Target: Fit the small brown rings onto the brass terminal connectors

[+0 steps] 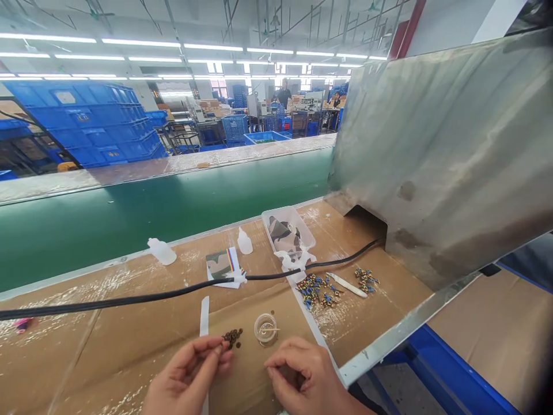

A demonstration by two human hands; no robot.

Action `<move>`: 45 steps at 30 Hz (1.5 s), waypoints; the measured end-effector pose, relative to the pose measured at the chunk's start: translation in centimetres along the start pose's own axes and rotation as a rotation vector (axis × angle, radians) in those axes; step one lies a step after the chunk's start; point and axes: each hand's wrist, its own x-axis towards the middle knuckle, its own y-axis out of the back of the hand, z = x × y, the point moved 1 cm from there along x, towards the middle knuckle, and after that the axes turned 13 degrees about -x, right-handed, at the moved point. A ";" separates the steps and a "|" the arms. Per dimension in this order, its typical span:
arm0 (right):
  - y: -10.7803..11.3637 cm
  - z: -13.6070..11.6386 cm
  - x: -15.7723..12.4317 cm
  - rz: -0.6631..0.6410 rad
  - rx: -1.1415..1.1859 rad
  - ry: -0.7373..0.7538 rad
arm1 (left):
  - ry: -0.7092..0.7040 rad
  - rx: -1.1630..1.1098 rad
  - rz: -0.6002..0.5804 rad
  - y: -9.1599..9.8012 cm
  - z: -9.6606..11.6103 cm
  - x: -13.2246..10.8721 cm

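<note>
My left hand (190,374) is at the bottom of the view with thumb and fingers pinched on a tiny dark part, right beside a small heap of dark ring-shaped parts (233,337) on the cardboard-covered bench (108,346). To the right, my right hand (302,374) rests knuckles up with fingers curled under; what they hold is hidden. Just beyond the hands stands a small clear round cup (265,328). A white strip (204,316) lies left of the heap.
A black cable (129,298) crosses the bench. Blue-and-brass terminals (319,288) lie in piles near a white blade (347,285), a clear tray (288,230), two small white bottles (162,251) and a camouflage card (221,264). A green conveyor belt (151,207) runs behind; a metal chute (444,155) rises at right.
</note>
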 end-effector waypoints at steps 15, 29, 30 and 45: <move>0.1 0.4 0.6 0.025 -0.014 0.017 | -0.788 0.814 -0.288 -1.5 1.4 12.0; -0.1 0.4 0.5 0.037 0.017 -0.015 | -0.877 1.028 -0.229 -1.0 0.9 12.3; -0.1 0.4 0.5 0.041 0.011 -0.007 | -0.867 1.035 -0.234 -0.9 0.9 12.2; 0.4 0.1 0.1 0.022 0.030 -0.033 | -0.812 1.014 -0.088 3.3 2.2 4.8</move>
